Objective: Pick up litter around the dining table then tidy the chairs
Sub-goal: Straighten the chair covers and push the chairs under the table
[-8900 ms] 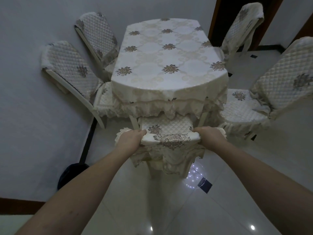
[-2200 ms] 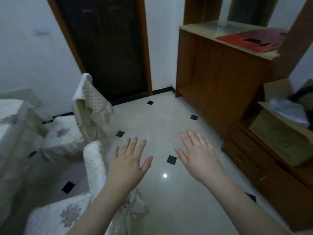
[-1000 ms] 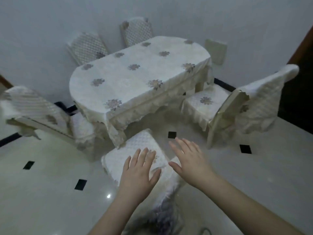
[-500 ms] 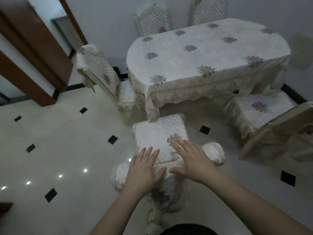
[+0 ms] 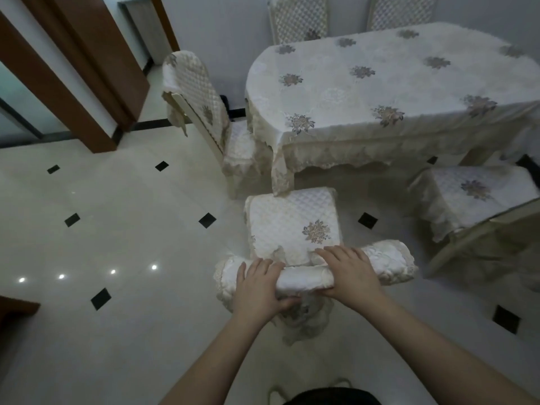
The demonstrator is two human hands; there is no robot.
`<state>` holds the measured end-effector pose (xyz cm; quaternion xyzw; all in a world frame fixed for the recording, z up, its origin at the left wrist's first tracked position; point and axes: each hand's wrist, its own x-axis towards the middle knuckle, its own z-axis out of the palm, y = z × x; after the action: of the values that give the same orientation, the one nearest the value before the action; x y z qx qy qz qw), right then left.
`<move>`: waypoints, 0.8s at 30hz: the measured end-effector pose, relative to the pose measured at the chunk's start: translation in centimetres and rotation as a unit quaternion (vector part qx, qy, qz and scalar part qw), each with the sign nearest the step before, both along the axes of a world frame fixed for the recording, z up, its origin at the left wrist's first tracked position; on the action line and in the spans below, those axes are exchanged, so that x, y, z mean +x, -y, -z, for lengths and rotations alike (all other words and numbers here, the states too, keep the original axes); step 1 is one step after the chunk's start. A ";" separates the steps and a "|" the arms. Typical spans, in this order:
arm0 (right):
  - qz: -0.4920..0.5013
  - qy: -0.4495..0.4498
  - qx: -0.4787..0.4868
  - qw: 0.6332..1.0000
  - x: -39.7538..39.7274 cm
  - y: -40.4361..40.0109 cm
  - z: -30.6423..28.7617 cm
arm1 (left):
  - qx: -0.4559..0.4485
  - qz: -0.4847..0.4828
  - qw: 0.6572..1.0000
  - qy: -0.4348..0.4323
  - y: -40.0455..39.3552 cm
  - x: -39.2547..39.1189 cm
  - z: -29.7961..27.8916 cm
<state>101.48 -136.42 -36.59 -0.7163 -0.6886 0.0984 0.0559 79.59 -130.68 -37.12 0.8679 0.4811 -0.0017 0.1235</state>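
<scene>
A chair with a quilted cream cover (image 5: 292, 226) stands right in front of me, its seat pointing at the dining table (image 5: 394, 83). My left hand (image 5: 257, 285) grips the top of its backrest from above, thumb underneath. My right hand (image 5: 350, 273) grips the same backrest top a little further right. The seat's front edge lies just short of the tablecloth's hanging corner. No litter shows on the floor.
Another covered chair (image 5: 204, 112) is at the table's left end, one (image 5: 473, 197) stands pulled out on the right, and two more (image 5: 298, 19) stand against the far wall. Brown door frames (image 5: 73, 68) are at the upper left. Glossy tiled floor (image 5: 117, 229) spreads to the left.
Both hands came down from flat and hovering onto the backrest top and now wrap around it. My view has moved closer over the chair.
</scene>
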 end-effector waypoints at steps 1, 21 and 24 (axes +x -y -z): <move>0.001 0.001 0.008 1.000 0.0 0.0 0.1 | 0.014 0.013 1.000 0.010 -0.3 0.0 0.4; -0.048 0.026 -0.100 0.993 7.3 -1.1 -0.5 | 0.079 0.033 0.987 0.137 -2.9 -0.6 3.5; -0.059 -0.010 -0.092 0.994 7.6 -1.5 -0.5 | 0.063 0.002 0.990 0.126 -3.0 -1.1 3.6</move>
<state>109.12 -134.94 -36.14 -0.6756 -0.7169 0.1721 -0.0093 78.52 -127.66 -40.71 0.8683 0.4591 0.1376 0.1280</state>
